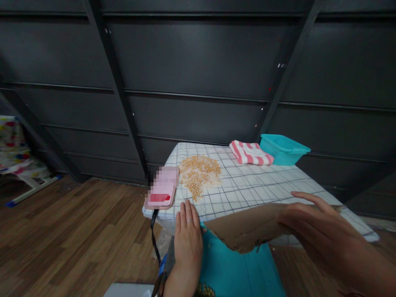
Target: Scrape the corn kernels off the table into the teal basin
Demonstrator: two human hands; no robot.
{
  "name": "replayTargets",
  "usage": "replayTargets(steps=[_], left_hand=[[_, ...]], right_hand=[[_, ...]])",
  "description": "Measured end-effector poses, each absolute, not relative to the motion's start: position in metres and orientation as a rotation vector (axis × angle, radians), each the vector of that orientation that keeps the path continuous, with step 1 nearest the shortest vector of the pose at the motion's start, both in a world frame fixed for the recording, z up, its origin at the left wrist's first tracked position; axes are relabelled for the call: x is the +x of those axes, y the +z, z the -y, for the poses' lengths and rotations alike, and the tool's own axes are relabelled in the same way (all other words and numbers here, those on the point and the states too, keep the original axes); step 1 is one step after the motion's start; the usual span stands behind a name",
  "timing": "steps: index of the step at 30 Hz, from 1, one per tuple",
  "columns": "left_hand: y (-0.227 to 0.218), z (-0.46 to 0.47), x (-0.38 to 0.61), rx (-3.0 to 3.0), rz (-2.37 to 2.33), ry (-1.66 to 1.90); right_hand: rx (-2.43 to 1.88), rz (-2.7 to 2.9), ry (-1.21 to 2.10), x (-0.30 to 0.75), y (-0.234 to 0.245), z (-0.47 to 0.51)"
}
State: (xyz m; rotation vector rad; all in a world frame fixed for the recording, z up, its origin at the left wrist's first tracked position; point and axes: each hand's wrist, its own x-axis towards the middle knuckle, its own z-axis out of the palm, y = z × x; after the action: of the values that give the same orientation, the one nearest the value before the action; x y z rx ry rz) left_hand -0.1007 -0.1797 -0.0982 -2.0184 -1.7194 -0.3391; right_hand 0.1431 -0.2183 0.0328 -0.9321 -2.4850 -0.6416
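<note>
My left hand (187,247) lies at the table's near edge with its fingers stretched out, next to the rim of a teal container (238,268). The thumb side is close to that rim; whether it presses on it I cannot tell. A torn piece of brown cardboard (247,227) is gripped in my right hand (321,231), tilted over the container and the table edge. Beyond my left fingertips, a pile of yellow beans (199,171) mixed with white grains is spread on the checked tablecloth (250,185). More beans (204,290) show low inside the container.
A pink phone-like device (161,187), partly blurred, sits at the table's left edge with a black strap (152,231) hanging down. At the back right are a folded red-and-white striped towel (251,153) and a turquoise basket (283,150). A dark panelled wall (198,62) stands behind.
</note>
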Motion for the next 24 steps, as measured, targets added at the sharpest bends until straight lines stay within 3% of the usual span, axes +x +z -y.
replayTargets(steps=[6, 16, 24], left_hand=[[-0.100, 0.179, -0.100, -2.046, 1.747, -0.347], [-0.107, 0.177, -0.100, -2.081, 1.801, -0.350], [-0.106, 0.178, -0.101, -2.029, 1.745, -0.357]], right_hand=[[-1.080, 2.472, -0.679, 0.139, 0.021, 0.208], [-0.964, 2.399, -1.007, 0.133, 0.010, 0.163], [-0.982, 2.286, -0.927, 0.155, 0.035, 0.134]])
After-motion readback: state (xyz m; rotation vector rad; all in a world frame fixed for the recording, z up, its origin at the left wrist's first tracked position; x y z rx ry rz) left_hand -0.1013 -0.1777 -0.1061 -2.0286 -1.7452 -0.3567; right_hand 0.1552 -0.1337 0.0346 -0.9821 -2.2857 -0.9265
